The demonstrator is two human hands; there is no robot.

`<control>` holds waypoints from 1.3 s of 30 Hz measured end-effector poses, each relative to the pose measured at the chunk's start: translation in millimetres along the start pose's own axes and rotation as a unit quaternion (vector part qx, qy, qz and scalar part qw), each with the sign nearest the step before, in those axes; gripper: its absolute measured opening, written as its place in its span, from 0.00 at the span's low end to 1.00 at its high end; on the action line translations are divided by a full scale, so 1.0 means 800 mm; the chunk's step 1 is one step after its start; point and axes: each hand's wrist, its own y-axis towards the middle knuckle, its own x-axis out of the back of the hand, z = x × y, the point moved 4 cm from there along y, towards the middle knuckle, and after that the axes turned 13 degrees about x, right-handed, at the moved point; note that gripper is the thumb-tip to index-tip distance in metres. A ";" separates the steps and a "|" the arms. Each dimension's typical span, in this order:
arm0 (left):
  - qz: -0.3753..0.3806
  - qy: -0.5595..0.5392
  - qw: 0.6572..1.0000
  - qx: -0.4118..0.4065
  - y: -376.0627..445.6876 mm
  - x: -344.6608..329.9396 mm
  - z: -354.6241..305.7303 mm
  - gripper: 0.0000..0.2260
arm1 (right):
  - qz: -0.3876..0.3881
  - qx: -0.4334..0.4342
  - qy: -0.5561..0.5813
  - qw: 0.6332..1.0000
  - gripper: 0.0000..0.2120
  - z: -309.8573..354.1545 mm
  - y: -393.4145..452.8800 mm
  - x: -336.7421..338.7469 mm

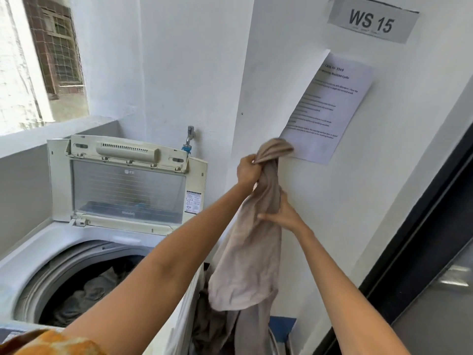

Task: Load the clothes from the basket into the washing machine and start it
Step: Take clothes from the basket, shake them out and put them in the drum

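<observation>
Head view: my left hand (247, 169) has its grip closed tight round the bunched top of a beige garment (252, 248), held high against the wall. My right hand (279, 213) clasps the same cloth lower down, fingers wrapped across it. The garment hangs long, its tail trailing down toward the basket (280, 329), which is mostly hidden beside the washing machine (76, 242).

The machine stands to the left with its lid (128, 178) propped upright and dark clothes (84, 290) already lying in the drum. To do this step well, I judge I should gather the hanging tail upward first, then swing left and drop it over the drum's middle, so nothing drapes on the rim.

In the way: the machine's near side wall, which the tail could catch. A printed notice (330, 106) sits just behind the raised cloth, and a tap (190, 139) juts out by the lid.
</observation>
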 end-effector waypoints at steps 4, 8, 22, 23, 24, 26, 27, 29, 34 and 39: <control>-0.002 -0.079 0.996 -0.027 0.015 0.012 -0.044 0.11 | -0.037 -0.068 -0.070 0.995 0.37 -0.041 -0.012 -0.034; -0.103 0.014 0.994 -0.029 0.042 0.066 -0.025 0.06 | -0.050 -0.047 -0.079 0.995 0.22 -0.015 0.012 -0.001; -0.113 -0.132 0.985 -0.005 0.074 0.262 -0.014 0.15 | -0.108 0.134 0.364 0.915 0.16 0.340 0.157 0.012; -0.118 -0.140 0.983 0.003 0.073 0.277 -0.008 0.15 | -0.085 0.131 0.375 0.914 0.17 0.347 0.158 -0.007; -0.124 -0.133 0.983 0.019 0.071 0.296 0.000 0.14 | -0.056 0.130 0.385 0.912 0.17 0.351 0.158 -0.029; -0.115 -0.105 0.986 0.056 0.064 0.334 0.021 0.14 | 0.019 0.129 0.389 0.912 0.15 0.353 0.153 -0.073; -0.089 -0.089 0.989 0.075 0.058 0.351 0.031 0.15 | 0.059 0.127 0.387 0.911 0.13 0.352 0.149 -0.095; -0.014 -0.058 0.991 0.120 0.039 0.384 0.054 0.25 | 0.134 0.110 0.387 0.906 0.11 0.350 0.146 -0.142; 0.178 -0.043 0.975 0.130 -0.001 0.425 0.109 0.27 | 0.251 0.044 0.394 0.883 0.09 0.342 0.134 -0.266; -0.027 0.040 0.984 0.169 -0.004 0.471 0.169 0.12 | 0.341 0.072 0.186 0.919 0.11 0.305 0.119 -0.363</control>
